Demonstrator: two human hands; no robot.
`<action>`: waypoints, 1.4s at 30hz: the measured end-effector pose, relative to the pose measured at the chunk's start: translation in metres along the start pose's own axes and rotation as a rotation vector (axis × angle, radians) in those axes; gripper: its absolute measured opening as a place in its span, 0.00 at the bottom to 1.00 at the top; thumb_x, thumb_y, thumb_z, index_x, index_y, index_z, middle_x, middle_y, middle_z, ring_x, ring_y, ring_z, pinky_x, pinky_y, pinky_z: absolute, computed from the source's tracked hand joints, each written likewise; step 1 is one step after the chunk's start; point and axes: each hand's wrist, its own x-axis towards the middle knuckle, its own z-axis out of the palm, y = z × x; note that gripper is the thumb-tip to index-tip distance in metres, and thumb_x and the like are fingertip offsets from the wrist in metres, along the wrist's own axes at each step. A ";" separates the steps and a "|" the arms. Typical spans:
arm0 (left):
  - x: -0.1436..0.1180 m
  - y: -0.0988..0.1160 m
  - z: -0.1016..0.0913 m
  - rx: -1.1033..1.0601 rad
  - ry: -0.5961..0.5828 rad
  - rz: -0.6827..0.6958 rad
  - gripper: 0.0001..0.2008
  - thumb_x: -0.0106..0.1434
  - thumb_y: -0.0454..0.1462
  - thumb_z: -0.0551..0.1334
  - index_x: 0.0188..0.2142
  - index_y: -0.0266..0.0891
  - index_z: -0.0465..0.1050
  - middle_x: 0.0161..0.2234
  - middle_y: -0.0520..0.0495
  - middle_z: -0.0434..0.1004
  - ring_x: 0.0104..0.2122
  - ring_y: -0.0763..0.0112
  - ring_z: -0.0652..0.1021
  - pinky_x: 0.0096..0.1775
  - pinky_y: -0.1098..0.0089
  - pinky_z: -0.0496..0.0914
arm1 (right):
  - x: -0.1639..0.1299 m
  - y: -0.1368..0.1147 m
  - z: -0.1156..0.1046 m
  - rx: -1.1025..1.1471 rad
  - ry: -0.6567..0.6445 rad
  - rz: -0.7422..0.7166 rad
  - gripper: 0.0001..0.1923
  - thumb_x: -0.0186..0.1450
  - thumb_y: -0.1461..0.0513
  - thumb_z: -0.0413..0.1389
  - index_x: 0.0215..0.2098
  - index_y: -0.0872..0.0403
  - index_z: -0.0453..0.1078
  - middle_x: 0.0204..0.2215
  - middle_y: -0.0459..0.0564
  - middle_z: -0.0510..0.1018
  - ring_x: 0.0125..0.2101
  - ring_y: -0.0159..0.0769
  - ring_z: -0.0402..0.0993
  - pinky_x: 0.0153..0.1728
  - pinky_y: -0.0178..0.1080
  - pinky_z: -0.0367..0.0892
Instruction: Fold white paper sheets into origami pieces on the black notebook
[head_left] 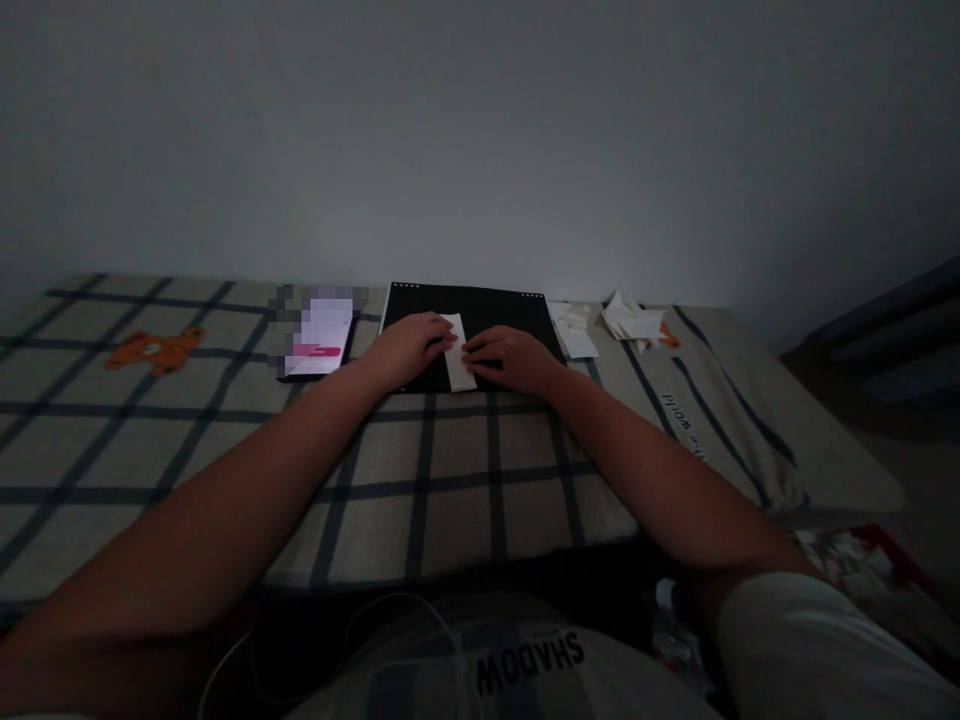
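A narrow white folded paper strip (pixel 457 362) lies on a black board (pixel 480 305) on the checked bed cover. My left hand (pixel 411 346) rests on the strip's left side, fingers pressing its upper part. My right hand (pixel 510 358) presses the strip's right edge with fingers flat. Both hands touch the paper from opposite sides; neither lifts it.
A lit phone (pixel 319 340) lies left of the board. White paper pieces (pixel 577 328) and a crumpled paper heap (pixel 634 322) sit to the right. The checked cover (pixel 187 440) has an orange bear print (pixel 154 350). A grey wall stands behind.
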 end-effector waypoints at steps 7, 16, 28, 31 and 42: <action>0.001 0.001 0.005 0.003 0.057 -0.043 0.14 0.67 0.40 0.54 0.45 0.39 0.74 0.49 0.43 0.76 0.50 0.61 0.74 0.52 0.61 0.67 | 0.000 -0.001 0.000 -0.011 0.003 -0.004 0.12 0.66 0.60 0.55 0.43 0.54 0.78 0.46 0.52 0.79 0.47 0.38 0.73 0.50 0.42 0.67; -0.006 -0.002 0.001 0.039 0.074 -0.098 0.21 0.65 0.45 0.58 0.53 0.37 0.70 0.55 0.40 0.72 0.56 0.59 0.70 0.57 0.60 0.62 | 0.000 0.001 0.001 -0.009 -0.002 -0.018 0.12 0.67 0.60 0.55 0.44 0.52 0.78 0.45 0.52 0.80 0.46 0.38 0.73 0.50 0.43 0.66; 0.000 0.000 -0.001 0.065 0.082 -0.127 0.17 0.67 0.43 0.55 0.49 0.37 0.73 0.53 0.41 0.74 0.52 0.59 0.72 0.54 0.60 0.64 | 0.000 0.000 0.000 -0.002 -0.003 -0.003 0.12 0.66 0.60 0.55 0.44 0.53 0.78 0.45 0.52 0.79 0.46 0.38 0.72 0.49 0.43 0.66; 0.000 0.000 0.002 0.087 0.117 -0.120 0.17 0.67 0.43 0.54 0.48 0.37 0.74 0.51 0.42 0.75 0.52 0.59 0.72 0.54 0.59 0.65 | 0.000 0.000 0.000 -0.010 -0.002 -0.019 0.12 0.67 0.60 0.55 0.44 0.54 0.78 0.45 0.53 0.79 0.47 0.38 0.72 0.49 0.43 0.66; -0.010 0.002 -0.009 0.032 0.050 0.068 0.18 0.65 0.47 0.57 0.46 0.40 0.75 0.50 0.43 0.75 0.51 0.59 0.72 0.53 0.59 0.65 | -0.001 0.002 0.004 -0.051 0.047 -0.004 0.13 0.67 0.58 0.54 0.45 0.53 0.77 0.48 0.54 0.77 0.50 0.41 0.70 0.50 0.46 0.65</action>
